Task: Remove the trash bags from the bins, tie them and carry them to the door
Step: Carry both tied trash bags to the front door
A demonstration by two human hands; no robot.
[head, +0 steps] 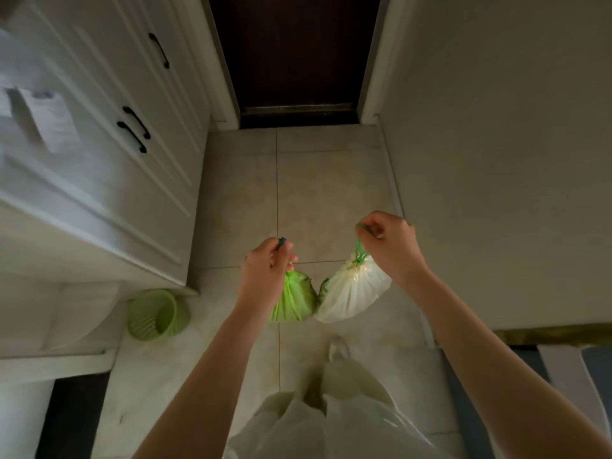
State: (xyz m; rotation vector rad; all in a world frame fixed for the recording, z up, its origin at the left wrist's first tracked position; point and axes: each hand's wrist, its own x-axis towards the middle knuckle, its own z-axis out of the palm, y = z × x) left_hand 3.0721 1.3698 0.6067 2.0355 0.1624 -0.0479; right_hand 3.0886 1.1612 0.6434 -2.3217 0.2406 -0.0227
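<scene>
head view: left fingers (281,251) pinch green bag (294,301), partly hidden; right fingers (372,231) pinch white bag (351,294).

green bag (293,301): thin plastic | floor (331,193): smooth tile | door (294,48): dark wood

Door (294,54) straight ahead at the far end of the floor (331,193), cabinet (99,144) along the left, wall (496,160) along the right. Two bags hang side by side above the tiles: one bag (294,301) under the left hand (266,270), the other bag (351,293) under the right hand (389,241), their sides touching. A bin (159,314) lies tipped on its side at the cabinet's foot, left of the bags.
</scene>
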